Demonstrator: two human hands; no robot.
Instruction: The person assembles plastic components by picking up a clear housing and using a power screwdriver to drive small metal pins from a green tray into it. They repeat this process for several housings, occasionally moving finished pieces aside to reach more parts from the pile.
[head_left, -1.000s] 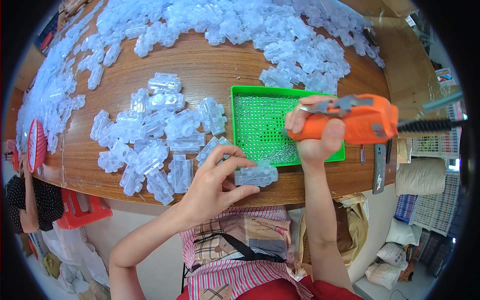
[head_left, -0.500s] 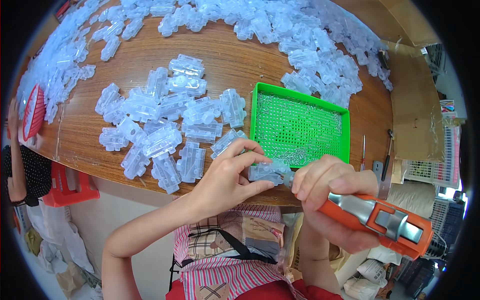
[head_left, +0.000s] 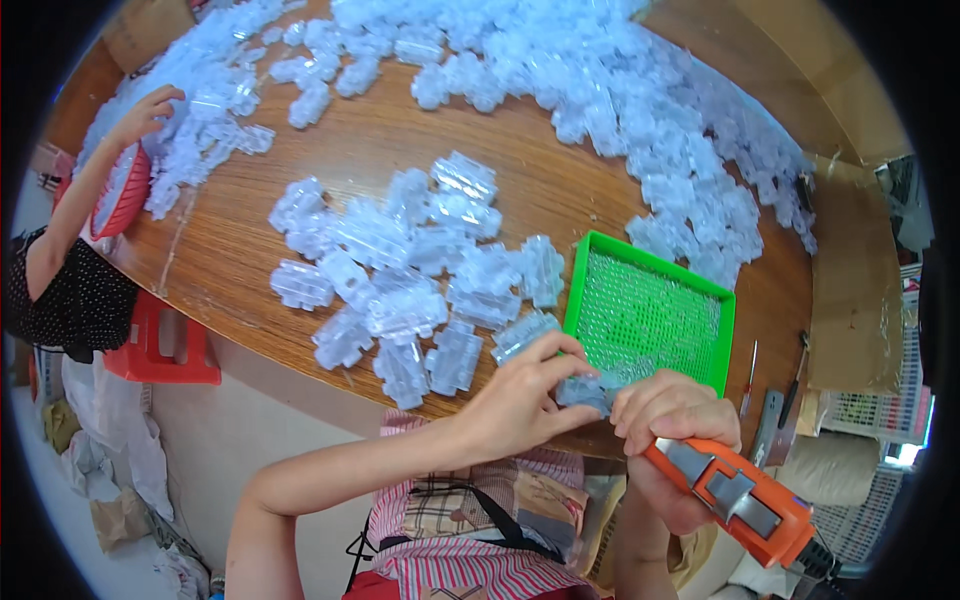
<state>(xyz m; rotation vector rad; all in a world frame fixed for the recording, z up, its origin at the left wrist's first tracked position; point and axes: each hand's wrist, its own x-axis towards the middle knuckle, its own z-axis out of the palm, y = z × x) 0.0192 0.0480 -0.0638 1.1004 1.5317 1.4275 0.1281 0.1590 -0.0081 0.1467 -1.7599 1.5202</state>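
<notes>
My left hand (head_left: 520, 398) pinches a clear plastic housing (head_left: 583, 394) at the table's near edge, thumb on the near side and fingers on the far side. In my right hand (head_left: 668, 425) is an orange electric screwdriver (head_left: 738, 498) with a silver metal lever, its rear pointing down to the right and its front end toward the housing. The tip is hidden by my right fingers. Just beyond both hands lies a green perforated tray (head_left: 729, 335) holding many small silver screws (head_left: 635, 368). A cluster of similar clear housings (head_left: 405, 300) lies left of the tray.
Large heaps of clear plastic parts (head_left: 670, 170) cover the far side of the table. A screwdriver (head_left: 750, 378) lies right of the tray, near cardboard (head_left: 855, 300). At the left, a co-worker's hand (head_left: 150, 112) is above a red basket (head_left: 125, 195); a red stool (head_left: 165, 345) stands below.
The whole view has shifted, so the table appears lower and further right. My hands keep their grips on the housing and the screwdriver. The co-worker's arm has reached forward over the heap.
</notes>
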